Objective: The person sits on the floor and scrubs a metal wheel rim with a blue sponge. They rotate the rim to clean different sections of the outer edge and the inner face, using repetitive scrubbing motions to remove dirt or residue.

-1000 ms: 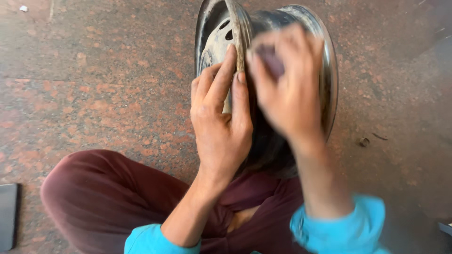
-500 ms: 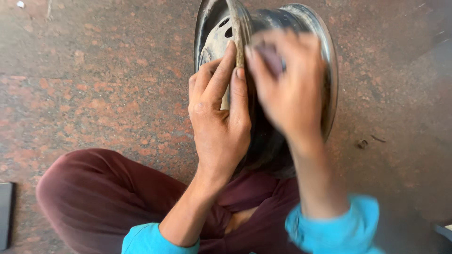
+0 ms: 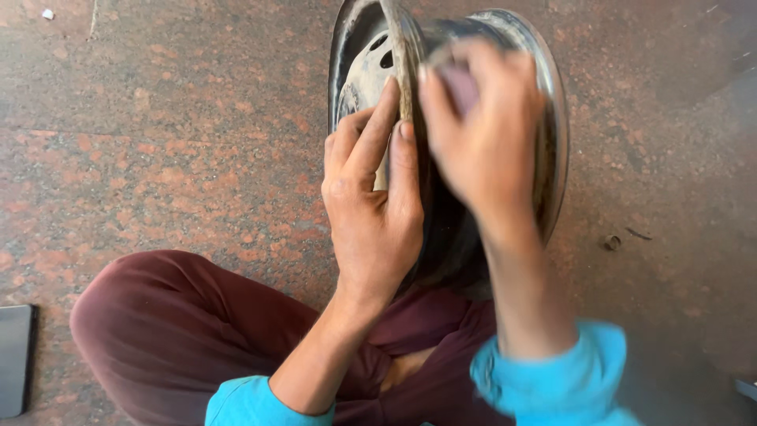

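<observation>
A worn steel wheel rim (image 3: 359,67) stands on edge on the floor between my knees. My left hand (image 3: 371,197) lies flat against its left flange, fingers pointing up, steadying it. My right hand (image 3: 485,138) is blurred with motion and presses a small dark purplish pad, probably sandpaper (image 3: 460,85), against the rim's barrel near the top. The lower part of the rim is hidden behind both hands.
I sit cross-legged in maroon trousers (image 3: 158,331) with turquoise sleeves (image 3: 560,375) on a reddish speckled stone floor (image 3: 158,142). A dark flat object (image 3: 14,359) lies at the left edge. A small ring-like bit (image 3: 612,242) rests on the floor to the right.
My right hand keeps rubbing on the rim, shifting only slightly. The left hand stays on the flange.
</observation>
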